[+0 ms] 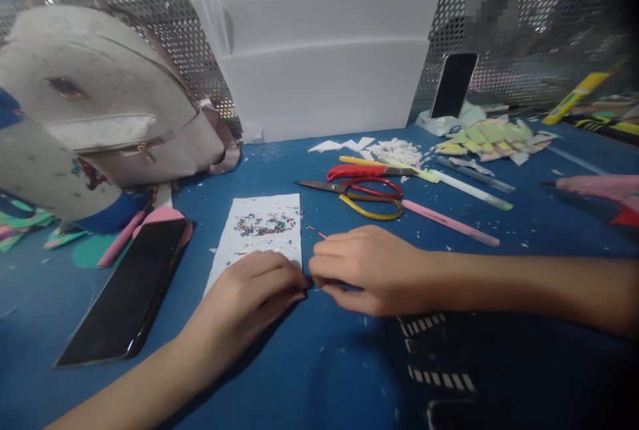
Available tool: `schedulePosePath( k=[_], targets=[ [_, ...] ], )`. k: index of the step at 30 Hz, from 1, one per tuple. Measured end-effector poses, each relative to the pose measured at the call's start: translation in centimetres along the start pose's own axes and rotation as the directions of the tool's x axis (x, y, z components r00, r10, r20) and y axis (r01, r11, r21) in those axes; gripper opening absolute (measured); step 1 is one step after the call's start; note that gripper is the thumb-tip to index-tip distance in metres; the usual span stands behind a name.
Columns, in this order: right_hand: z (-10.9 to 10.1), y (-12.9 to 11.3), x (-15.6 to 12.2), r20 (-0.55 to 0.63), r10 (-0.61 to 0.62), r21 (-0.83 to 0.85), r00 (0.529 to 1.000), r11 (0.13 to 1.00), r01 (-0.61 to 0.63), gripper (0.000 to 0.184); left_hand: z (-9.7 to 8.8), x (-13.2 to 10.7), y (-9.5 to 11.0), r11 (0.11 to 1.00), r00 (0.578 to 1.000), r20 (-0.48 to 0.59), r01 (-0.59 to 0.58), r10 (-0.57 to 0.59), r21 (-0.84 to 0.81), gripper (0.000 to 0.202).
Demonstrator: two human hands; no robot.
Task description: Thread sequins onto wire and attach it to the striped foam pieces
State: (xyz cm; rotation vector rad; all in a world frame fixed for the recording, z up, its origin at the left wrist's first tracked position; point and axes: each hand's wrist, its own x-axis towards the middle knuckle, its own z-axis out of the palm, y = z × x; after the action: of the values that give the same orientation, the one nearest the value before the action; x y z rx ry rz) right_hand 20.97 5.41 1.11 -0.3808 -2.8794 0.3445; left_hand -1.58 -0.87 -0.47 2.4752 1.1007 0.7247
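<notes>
A white paper sheet (264,203) strewn with tiny coloured flakes (260,225) lies on the blue counter (324,363). The person's left grip (257,283) covers the sheet's near right part, fingers bent; the right grip (372,267) sits just right of the sheet, fingers curled, close to the left fingertips. Whether either grip pinches anything cannot be told. Scissors (344,186) lie beyond and right of the sheet, a dark phone (124,293) left of it.
</notes>
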Motion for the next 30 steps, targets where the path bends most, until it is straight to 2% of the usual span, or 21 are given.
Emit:
schedulePosePath(
  k=[5, 13, 18, 22, 30],
  targets=[
    [0.1, 0.2, 0.1, -0.031, -0.020, 0.018, 0.999, 1.000, 0.021, 0.007, 0.1, -0.1, 0.0, 0.996, 0.998, 0.033, 0.051, -0.049, -0.069, 0.014],
    [0.3, 0.2, 0.1, -0.058, -0.055, -0.010, 0.997, 0.998, 0.054, 0.007, 0.3, 0.1, 0.5, 0.993, 0.996, 0.015, 0.090, -0.089, -0.081, 0.014],
    [0.4, 0.2, 0.0, -0.075, -0.042, -0.001, 0.996, 0.999, 0.042, 0.008, 0.2, 0.3, 0.8, 0.958, 0.978, 0.049, 0.206, -0.201, -0.199, 0.015],
    [0.3, 0.2, 0.1, -0.081, -0.026, 0.035, 0.996, 0.999, 0.029, 0.007, 0.2, 0.4, 0.8, 0.936, 0.963, 0.047, 0.268, -0.264, -0.227, 0.013],
    [0.4, 0.1, 0.0, -0.103, -0.005, 0.093, 0.995, 0.996, 0.014, 0.006, 0.4, 0.5, 1.2, 0.924, 0.958, 0.036, 0.283, -0.283, -0.256, 0.013]
  ],
)
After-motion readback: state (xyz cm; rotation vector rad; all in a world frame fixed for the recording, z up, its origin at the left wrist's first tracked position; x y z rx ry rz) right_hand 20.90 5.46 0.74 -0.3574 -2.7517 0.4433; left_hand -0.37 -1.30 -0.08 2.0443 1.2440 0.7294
